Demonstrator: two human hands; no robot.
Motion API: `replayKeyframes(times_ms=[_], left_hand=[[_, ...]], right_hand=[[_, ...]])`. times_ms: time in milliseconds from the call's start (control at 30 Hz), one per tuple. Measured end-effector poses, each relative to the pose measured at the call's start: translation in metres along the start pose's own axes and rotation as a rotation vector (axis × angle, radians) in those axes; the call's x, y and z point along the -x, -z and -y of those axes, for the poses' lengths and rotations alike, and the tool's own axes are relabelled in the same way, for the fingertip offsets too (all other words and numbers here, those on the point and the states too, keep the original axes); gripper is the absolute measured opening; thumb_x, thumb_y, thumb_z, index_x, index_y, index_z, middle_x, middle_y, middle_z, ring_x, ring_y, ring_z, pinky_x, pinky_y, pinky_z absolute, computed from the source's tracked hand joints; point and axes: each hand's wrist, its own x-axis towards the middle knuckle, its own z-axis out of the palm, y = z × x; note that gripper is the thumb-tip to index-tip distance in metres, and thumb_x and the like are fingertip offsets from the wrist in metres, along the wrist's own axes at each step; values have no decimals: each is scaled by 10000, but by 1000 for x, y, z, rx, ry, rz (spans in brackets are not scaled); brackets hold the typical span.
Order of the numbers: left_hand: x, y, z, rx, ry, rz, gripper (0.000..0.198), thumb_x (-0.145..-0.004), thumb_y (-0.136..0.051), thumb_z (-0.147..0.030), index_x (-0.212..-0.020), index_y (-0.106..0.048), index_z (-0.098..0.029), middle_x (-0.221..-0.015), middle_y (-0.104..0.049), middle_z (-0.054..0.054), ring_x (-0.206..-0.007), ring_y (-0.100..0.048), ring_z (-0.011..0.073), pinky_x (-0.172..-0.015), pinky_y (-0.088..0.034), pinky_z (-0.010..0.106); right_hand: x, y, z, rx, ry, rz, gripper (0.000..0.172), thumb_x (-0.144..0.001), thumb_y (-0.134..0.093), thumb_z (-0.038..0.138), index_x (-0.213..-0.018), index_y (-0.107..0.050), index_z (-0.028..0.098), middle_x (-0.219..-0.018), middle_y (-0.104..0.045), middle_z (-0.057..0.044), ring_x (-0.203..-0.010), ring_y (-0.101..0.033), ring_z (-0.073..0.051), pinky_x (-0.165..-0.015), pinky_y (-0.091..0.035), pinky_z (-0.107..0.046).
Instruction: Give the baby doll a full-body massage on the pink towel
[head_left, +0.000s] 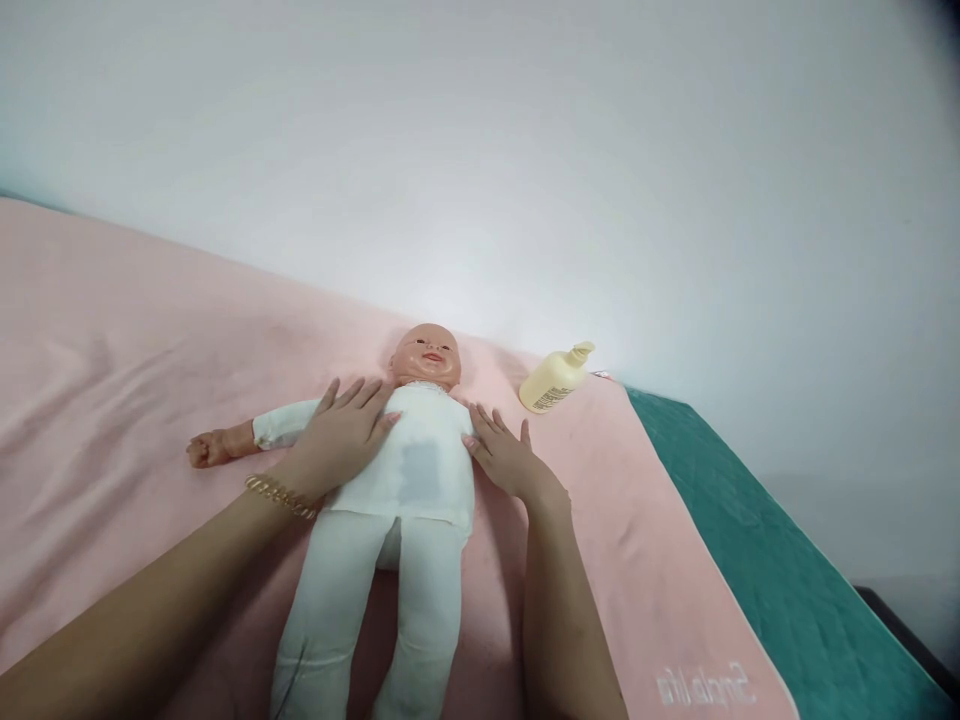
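A baby doll (pixel 409 480) in white clothes lies on its back on a pink blanket (pixel 120 360), head toward the wall. My left hand (pixel 341 432) rests flat on the doll's chest and shoulder, fingers stretched out, with a gold bracelet (pixel 280 496) on the wrist. My right hand (pixel 504 455) lies flat against the doll's other side, over its arm, fingers spread. The doll's one bare hand (pixel 206 449) sticks out to the left.
A cream pump bottle (pixel 556 378) lies on its side on the blanket, right of the doll's head. The blanket covers a teal mattress (pixel 780 570) that shows at the right. A plain white wall (pixel 525 150) rises behind.
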Motion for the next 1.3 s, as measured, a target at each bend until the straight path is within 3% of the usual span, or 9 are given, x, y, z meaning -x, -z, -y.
replayKeyframes(times_ms=[233,400,500,600,700,800,933,1133,1300], left_hand=[[-1,-9,11,-127,94,-208,541,-978,-246,-343,-1354,-556,-107,-1371,-564,156,-1388,-327,421,-1126,-78,675],[-1,-11,12,-129,91,-226,519,-974,-277,-338,-1317,-583,-98,-1343,-582,171,-1376,-339,439,-1114,-88,685],[-1,-10,12,-127,83,-237,503,-973,-303,-331,-1299,-597,-87,-1330,-590,178,-1362,-357,446,-1117,-91,677],[-1,-10,12,-157,80,-238,500,-978,-302,-333,-1294,-602,-87,-1324,-597,170,-1344,-384,446,-1118,-94,674],[-1,-11,14,-194,77,-231,506,-985,-288,-339,-1305,-594,-96,-1330,-596,158,-1339,-394,439,-1120,-101,669],[0,-11,16,-213,76,-229,500,-985,-288,-338,-1307,-591,-104,-1330,-596,155,-1341,-390,441,-1115,-99,675],[0,-11,17,-203,81,-215,489,-984,-296,-333,-1304,-592,-110,-1326,-598,152,-1348,-380,441,-1113,-78,678],[-1,-7,15,-186,102,-167,491,-987,-284,-328,-1316,-583,-120,-1347,-582,150,-1361,-368,427,-1119,-71,667],[0,-3,13,-184,112,-126,501,-991,-262,-328,-1320,-580,-124,-1367,-568,143,-1367,-361,419,-1120,-73,669]], right_hand=[[13,4,14,46,12,-48,632,-1005,-158,477,-1546,47,221,-1623,14,17,-1508,34,-186,-1194,103,-529],[38,11,39,-54,421,101,796,-966,-354,597,-1539,60,230,-1616,-5,4,-1507,18,-211,-1222,55,-474],[46,5,56,-89,653,196,767,-922,-429,646,-1539,-107,324,-1607,-124,62,-1505,-37,-239,-1237,27,-409],[43,-7,67,-91,743,195,727,-875,-442,709,-1502,-272,381,-1576,-266,80,-1494,-126,-273,-1244,-65,-388],[34,-14,67,-75,697,150,694,-887,-404,712,-1493,-292,395,-1578,-256,87,-1497,-101,-287,-1239,-26,-447],[22,-12,58,-38,573,134,702,-930,-323,683,-1529,-160,354,-1610,-76,82,-1504,41,-266,-1189,124,-543],[9,-7,41,-49,355,94,747,-941,-255,681,-1537,9,318,-1602,92,92,-1489,161,-221,-1163,143,-578],[4,-3,25,-64,119,77,879,-899,-253,738,-1534,96,239,-1610,101,30,-1498,122,-233,-1169,140,-552],[4,-1,21,-46,68,73,893,-883,-241,758,-1541,74,242,-1609,105,25,-1499,122,-245,-1166,133,-562]])
